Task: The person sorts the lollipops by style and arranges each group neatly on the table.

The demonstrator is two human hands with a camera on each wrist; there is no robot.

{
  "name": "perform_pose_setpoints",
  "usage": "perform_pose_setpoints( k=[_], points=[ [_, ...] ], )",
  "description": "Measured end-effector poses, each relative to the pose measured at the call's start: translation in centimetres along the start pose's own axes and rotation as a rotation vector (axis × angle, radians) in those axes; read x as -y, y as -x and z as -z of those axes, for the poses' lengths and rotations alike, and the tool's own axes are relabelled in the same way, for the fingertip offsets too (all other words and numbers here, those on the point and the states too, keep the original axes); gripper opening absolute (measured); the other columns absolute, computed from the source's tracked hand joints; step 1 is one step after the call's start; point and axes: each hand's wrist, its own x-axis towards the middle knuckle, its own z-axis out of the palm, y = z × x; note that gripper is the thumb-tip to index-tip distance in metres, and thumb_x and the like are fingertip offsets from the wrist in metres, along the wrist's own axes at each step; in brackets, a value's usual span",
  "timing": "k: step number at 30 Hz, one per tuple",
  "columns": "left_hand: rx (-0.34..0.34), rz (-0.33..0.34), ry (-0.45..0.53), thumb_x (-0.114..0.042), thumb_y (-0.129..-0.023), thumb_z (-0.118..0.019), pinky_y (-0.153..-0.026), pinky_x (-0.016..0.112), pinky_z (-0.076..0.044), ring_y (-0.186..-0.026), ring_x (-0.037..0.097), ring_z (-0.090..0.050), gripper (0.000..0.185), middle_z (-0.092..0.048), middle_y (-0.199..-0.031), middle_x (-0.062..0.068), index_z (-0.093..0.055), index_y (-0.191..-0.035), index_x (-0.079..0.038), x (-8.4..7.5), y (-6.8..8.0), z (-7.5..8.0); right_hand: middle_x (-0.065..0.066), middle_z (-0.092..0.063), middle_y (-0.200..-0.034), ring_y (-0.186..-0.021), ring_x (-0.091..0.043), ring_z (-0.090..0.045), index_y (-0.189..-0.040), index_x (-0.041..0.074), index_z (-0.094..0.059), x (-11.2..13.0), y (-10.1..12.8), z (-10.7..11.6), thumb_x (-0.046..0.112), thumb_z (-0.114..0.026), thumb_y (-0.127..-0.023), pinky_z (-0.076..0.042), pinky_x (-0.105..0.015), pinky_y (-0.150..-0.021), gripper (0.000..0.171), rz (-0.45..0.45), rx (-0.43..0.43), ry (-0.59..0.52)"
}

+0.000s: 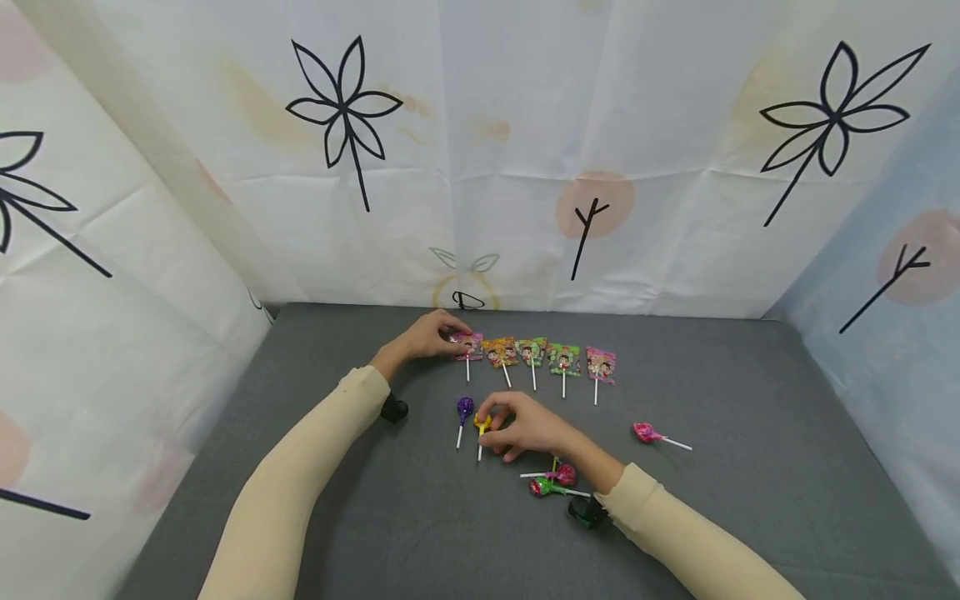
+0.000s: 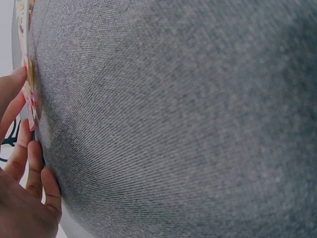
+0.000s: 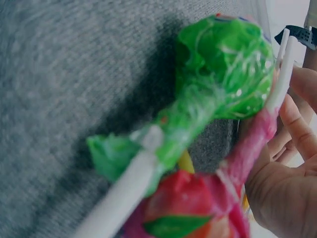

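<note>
My left hand (image 1: 423, 340) is at the left end of a row of flat-wrapped lollipops, pinching the pink-wrapped lollipop (image 1: 472, 343) between thumb and fingers. In the left wrist view its thumb and index finger are at the edge of the pink wrapper (image 2: 30, 106). Lower down, my right hand (image 1: 532, 427) pinches a yellow lollipop (image 1: 482, 421), whose white stick points toward me. A purple lollipop (image 1: 465, 407) lies just left of it. Under the right wrist are a green lollipop (image 3: 223, 64) and a red-and-pink lollipop (image 3: 183, 198), close together.
The row continues rightward with an orange packet (image 1: 500, 351), two green packets and another pink packet (image 1: 601, 364). A pink lollipop (image 1: 647, 432) lies apart at right. The grey table (image 1: 375, 525) is bordered by patterned white cloth walls (image 1: 495, 158).
</note>
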Motion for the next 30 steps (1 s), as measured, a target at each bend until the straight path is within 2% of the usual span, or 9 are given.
perform_pose_setpoints(
  k=[6,13,19,22,30],
  points=[
    [-0.001,0.003,-0.003,-0.022,-0.094,-0.077,-0.102,0.047,-0.044,-0.121,0.033,-0.054,0.035,-0.057,-0.131,0.015,-0.073,-0.125,-0.007,0.0,0.1,0.0,-0.014,-0.057,-0.089,-0.065,-0.021,-0.064,-0.108,0.0,-0.061,0.1,-0.4,-0.4,0.005,-0.077,-0.091,-0.058,-0.039,-0.053,0.024,0.025,-0.06,0.113],
    [-0.001,-0.015,-0.012,-0.021,-0.094,-0.077,-0.102,0.047,-0.045,-0.12,0.033,-0.054,0.034,-0.058,-0.129,0.015,-0.073,-0.124,-0.006,-0.1,0.0,0.0,-0.011,-0.059,-0.09,-0.051,-0.016,-0.059,-0.102,0.007,-0.061,0.2,-1.1,-0.4,0.006,-0.081,-0.088,-0.054,-0.033,-0.048,0.025,0.031,-0.121,0.27],
    [-0.003,-0.02,-0.009,-0.019,-0.094,-0.076,-0.101,0.047,-0.045,-0.118,0.033,-0.055,0.033,-0.058,-0.129,0.015,-0.073,-0.124,-0.005,-0.3,0.1,0.0,-0.012,-0.058,-0.096,-0.052,-0.015,-0.058,-0.102,0.009,-0.059,0.1,-1.5,-0.4,0.004,-0.083,-0.086,-0.053,-0.031,-0.048,0.03,0.056,-0.15,0.366],
    [-0.003,-0.021,-0.001,-0.018,-0.094,-0.077,-0.101,0.046,-0.045,-0.118,0.032,-0.055,0.033,-0.058,-0.128,0.015,-0.073,-0.123,-0.005,-0.2,0.1,0.0,-0.013,-0.058,-0.096,-0.052,-0.014,-0.058,-0.101,0.008,-0.059,0.1,-1.5,-0.3,0.003,-0.083,-0.085,-0.052,-0.03,-0.049,0.03,0.083,-0.14,0.372],
    [0.0,0.003,0.001,-0.018,-0.094,-0.076,-0.102,0.047,-0.044,-0.12,0.034,-0.053,0.034,-0.056,-0.13,0.017,-0.072,-0.125,-0.005,-0.1,0.1,0.0,-0.018,-0.058,-0.096,-0.055,-0.015,-0.056,-0.103,0.003,-0.061,-0.2,-1.2,0.2,0.002,-0.081,-0.087,-0.052,-0.03,-0.05,0.026,0.121,-0.07,0.281]
  ],
)
